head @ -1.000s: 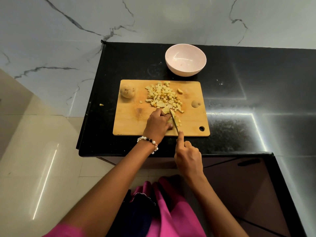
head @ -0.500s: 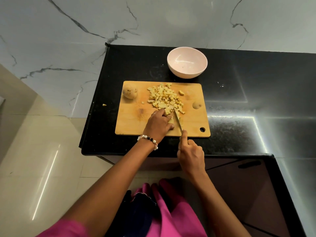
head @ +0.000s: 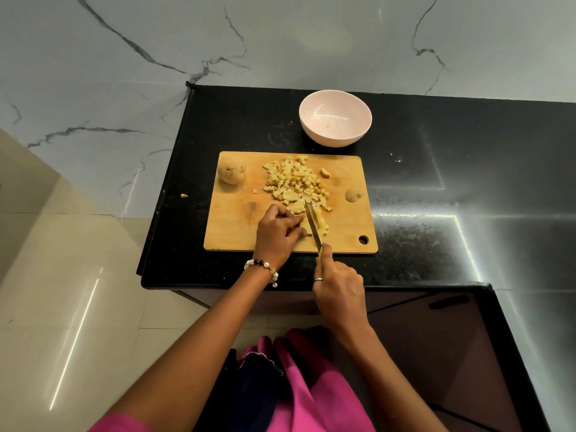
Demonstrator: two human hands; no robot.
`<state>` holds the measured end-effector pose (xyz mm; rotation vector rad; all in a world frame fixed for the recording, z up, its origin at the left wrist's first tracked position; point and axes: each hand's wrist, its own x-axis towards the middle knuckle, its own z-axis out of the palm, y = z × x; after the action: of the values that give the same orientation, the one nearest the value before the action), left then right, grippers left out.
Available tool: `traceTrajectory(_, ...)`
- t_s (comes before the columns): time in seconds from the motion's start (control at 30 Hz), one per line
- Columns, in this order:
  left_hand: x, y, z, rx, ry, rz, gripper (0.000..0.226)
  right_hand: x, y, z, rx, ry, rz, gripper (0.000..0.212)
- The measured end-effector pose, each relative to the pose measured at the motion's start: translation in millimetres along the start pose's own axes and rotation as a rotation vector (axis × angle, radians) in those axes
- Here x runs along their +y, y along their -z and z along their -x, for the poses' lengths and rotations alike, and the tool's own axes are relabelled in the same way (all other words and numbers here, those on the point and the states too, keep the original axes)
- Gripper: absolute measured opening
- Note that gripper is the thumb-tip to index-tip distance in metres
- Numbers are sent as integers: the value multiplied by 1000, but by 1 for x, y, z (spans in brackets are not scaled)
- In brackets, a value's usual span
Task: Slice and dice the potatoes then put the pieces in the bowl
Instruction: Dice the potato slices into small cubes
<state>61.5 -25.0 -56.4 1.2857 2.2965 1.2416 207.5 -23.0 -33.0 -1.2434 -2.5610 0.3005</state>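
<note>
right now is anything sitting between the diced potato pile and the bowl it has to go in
Nothing visible does. The diced potato pile lies on the cutting board, and the bowl stands just beyond the board's far edge on bare counter. The whole potato sits off to the left, out of that path.

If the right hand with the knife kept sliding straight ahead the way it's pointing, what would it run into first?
Most likely the pile of diced potato on the cutting board. The right hand points its knife up the board, with loose cubes right at the blade tip. Past them, roughly in line, stands the bowl.
</note>
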Motion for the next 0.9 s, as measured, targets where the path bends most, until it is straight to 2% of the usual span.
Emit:
traceTrajectory(0.2,-1,-2,-2,10,20,26,31,1,-7,4,-28,-4,52,39)
traceTrajectory(0.4,-2,-4,-4,-4,31,27,28,-3,-10,11,-61,5,169,61)
traceTrajectory(0.67,-2,-3,-8,-29,-9,-6,25,-12,-20,5,-93,-10,176,67)
traceTrajectory(0.9,-1,-7,-3,8,15,-106,31,12,-12,25,-85,91,177,72)
